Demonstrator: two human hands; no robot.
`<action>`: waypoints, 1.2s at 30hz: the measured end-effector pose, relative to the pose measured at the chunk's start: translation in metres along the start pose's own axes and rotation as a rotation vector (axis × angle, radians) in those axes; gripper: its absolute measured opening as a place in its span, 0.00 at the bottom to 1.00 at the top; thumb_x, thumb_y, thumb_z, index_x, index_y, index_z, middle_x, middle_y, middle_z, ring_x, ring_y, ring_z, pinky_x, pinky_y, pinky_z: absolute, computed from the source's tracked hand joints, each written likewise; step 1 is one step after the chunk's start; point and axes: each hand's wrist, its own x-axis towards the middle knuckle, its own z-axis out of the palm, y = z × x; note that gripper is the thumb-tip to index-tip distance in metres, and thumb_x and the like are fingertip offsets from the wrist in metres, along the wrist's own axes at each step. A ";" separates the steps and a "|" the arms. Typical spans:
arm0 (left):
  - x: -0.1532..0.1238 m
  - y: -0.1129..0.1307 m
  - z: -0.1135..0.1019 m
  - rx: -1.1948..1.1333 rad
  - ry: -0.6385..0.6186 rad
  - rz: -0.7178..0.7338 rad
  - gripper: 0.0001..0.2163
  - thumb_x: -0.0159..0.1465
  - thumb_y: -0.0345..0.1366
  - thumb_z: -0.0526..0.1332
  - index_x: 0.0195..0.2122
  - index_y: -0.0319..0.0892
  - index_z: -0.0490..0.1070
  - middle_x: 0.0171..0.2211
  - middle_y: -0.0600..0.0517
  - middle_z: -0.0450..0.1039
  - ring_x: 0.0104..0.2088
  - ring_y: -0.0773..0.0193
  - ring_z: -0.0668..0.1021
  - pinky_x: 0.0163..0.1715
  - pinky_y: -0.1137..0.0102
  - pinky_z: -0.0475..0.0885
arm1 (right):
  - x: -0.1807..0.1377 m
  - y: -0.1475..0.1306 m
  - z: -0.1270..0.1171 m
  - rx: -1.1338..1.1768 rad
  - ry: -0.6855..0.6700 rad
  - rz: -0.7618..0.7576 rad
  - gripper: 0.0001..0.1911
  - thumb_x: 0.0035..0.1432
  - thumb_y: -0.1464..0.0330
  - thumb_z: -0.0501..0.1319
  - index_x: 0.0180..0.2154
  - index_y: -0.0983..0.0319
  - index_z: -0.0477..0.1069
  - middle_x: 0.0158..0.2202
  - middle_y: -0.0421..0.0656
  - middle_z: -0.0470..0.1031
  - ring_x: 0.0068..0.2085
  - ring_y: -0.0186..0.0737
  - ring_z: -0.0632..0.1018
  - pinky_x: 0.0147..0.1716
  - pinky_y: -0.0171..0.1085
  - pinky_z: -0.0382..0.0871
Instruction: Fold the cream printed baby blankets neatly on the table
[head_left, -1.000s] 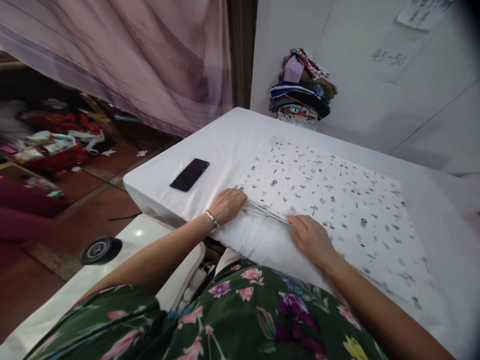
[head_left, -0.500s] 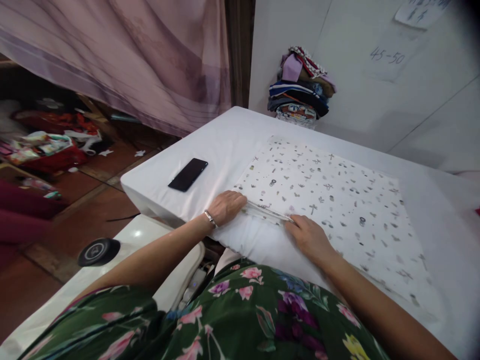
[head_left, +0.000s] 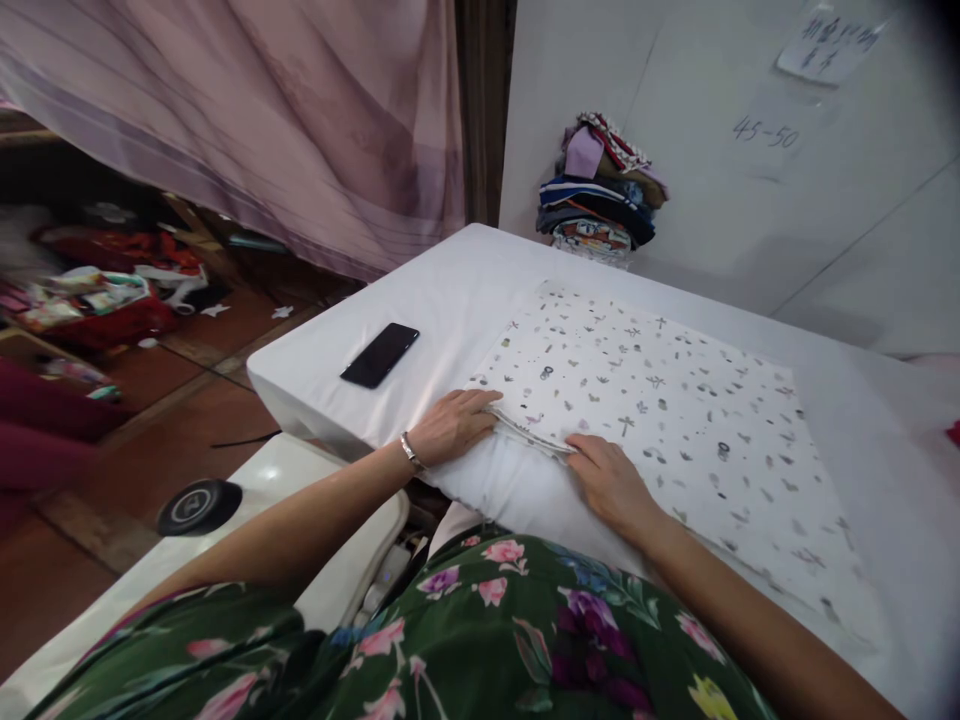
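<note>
A white cloth (head_left: 645, 400) with small grey and green prints lies flat and folded in layers on the white-covered table (head_left: 450, 300). My left hand (head_left: 456, 425) is closed on the cloth's near left corner, its fingers lying over the top layer. A short way to the right, my right hand (head_left: 611, 480) pinches the near edge between thumb and fingers. Between the two hands the layered edge shows, slightly lifted and bowed. The thumb of my left hand is hidden.
A black phone (head_left: 380, 355) lies left of the cloth. Folded clothes (head_left: 600, 190) are stacked at the back against the white wall. A white stool-like surface (head_left: 300, 480) with a round black object (head_left: 199, 507) stands at lower left. A pink curtain (head_left: 337, 120) hangs behind.
The fingers of my left hand have stretched further over the cloth's corner. My right hand has shifted slightly left along the edge. The whole view has tilted a little.
</note>
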 end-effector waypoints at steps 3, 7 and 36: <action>0.000 -0.002 0.003 0.041 -0.002 0.019 0.11 0.66 0.34 0.48 0.36 0.41 0.71 0.54 0.48 0.63 0.52 0.60 0.67 0.49 0.62 0.65 | -0.001 -0.003 0.001 0.070 0.026 -0.015 0.12 0.58 0.77 0.48 0.35 0.64 0.69 0.58 0.49 0.60 0.57 0.45 0.60 0.49 0.43 0.58; -0.006 -0.004 0.002 0.030 0.052 0.037 0.12 0.66 0.32 0.46 0.37 0.40 0.69 0.53 0.48 0.64 0.54 0.61 0.65 0.51 0.63 0.64 | -0.001 -0.005 0.006 0.081 0.015 -0.010 0.11 0.58 0.77 0.48 0.35 0.64 0.68 0.57 0.49 0.61 0.56 0.45 0.61 0.49 0.45 0.59; 0.001 0.019 0.004 -0.050 0.046 0.071 0.10 0.65 0.30 0.49 0.34 0.40 0.70 0.51 0.48 0.67 0.54 0.60 0.66 0.53 0.61 0.61 | 0.011 -0.017 0.008 0.039 0.083 -0.019 0.13 0.61 0.75 0.48 0.36 0.65 0.71 0.55 0.50 0.63 0.55 0.46 0.62 0.49 0.45 0.60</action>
